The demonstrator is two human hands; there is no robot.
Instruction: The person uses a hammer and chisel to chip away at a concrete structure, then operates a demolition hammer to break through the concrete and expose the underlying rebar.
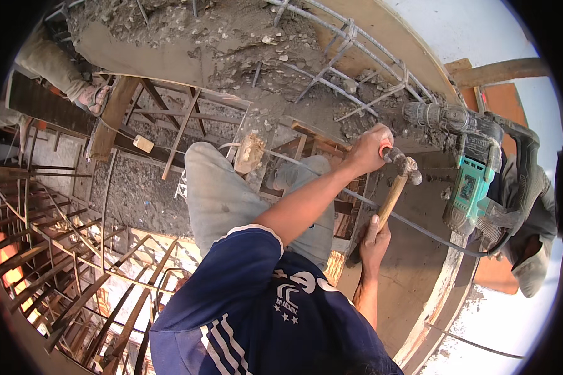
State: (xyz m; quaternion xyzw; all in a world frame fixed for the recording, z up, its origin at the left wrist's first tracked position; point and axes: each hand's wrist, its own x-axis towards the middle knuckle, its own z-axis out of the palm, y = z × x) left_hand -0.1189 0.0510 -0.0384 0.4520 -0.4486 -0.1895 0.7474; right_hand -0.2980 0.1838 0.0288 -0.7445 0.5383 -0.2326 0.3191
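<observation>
1. Head cam, the only view: bare hands right in the middle of things, over a mess of broken concrete point(231, 56) and exposed rebar point(351, 30).
2. Right hand point(375, 242) has its fingers wrapped around the wooden handle of a hammer point(393, 199), pretty low down. Hammer's just in front of the person, handle slanting up to a grimy head.
3. Left hand point(369, 152) is curled closed right up at one end of the hammer head. Honestly can't tell if those fingers are on the head itself or on something tucked in the fist.
4. Big green power tool point(471, 184) is over to the right, dark front end by the rubble. Its cable point(438, 240) seems to loop back left, passing behind the hammer and arm.
5. What worries me: no gloves, and the left knuckles are touching or nearly touching the steel. Any swing slightly off line could smash them.
6. That cable could snag an elbow or a knee point(209, 181) if someone shifts, and maybe drag the tool along.
7. Below left there's a drop onto a tangle of bars and timbers point(75, 262). Loose chunks, or a slipped hammer, could go down there. Another person's foot point(92, 97) is up on the left too, so flying chips aren't just your own problem.
</observation>
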